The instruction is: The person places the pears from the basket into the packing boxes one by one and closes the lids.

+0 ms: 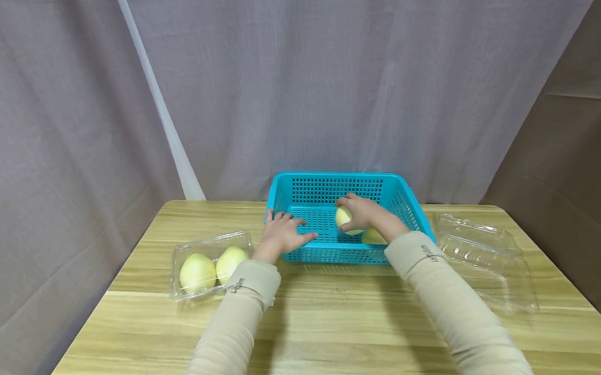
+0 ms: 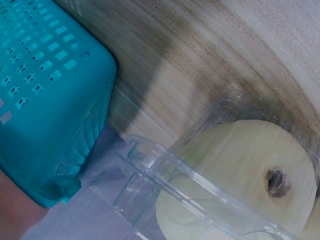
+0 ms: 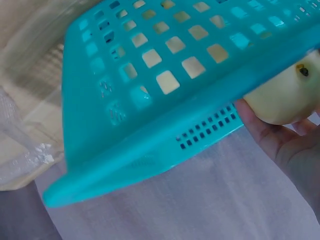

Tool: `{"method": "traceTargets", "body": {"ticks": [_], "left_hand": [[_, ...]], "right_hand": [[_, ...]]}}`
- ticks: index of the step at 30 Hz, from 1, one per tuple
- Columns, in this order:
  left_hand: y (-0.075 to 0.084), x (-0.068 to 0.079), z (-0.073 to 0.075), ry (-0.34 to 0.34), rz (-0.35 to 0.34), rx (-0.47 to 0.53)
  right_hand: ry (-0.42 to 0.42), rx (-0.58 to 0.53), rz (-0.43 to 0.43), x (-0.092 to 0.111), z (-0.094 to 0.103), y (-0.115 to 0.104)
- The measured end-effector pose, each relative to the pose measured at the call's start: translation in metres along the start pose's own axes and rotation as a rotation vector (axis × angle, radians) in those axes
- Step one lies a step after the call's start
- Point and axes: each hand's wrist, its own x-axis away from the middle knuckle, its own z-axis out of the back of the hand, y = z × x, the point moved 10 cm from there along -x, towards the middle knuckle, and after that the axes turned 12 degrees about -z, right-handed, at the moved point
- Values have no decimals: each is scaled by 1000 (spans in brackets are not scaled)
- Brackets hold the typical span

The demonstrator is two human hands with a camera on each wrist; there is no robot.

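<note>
pale yellow fruit [image 3: 282, 97], rounded, dark-spotted at one end, in right grip [image 1: 368, 213]

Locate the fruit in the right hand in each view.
Head: held fruit, slightly right of and below centre.
Left wrist: not in it; the boxed fruit there is another.
Right wrist: held fruit, right edge, above mid-height.
Shared landmark: the blue basket, in all three.

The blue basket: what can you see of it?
The blue basket looks plastic: rectangular, open-topped, its walls and floor full of holes. It stands upright near the table's far edge. One pale fruit lies inside; the right hand holds another fruit there. The left hand is at its left end; contact unclear.
</note>
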Motion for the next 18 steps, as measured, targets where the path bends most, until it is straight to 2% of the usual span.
{"method": "traceTargets", "body": {"ticks": [10,18], "left_hand": [[-1,-2,-1,0,9,-10],[4,-5,-4,-10,-2,-8]], "right_hand": [[6,31,55,8,5,-7],[-1,14,55,21,10,5]]}}
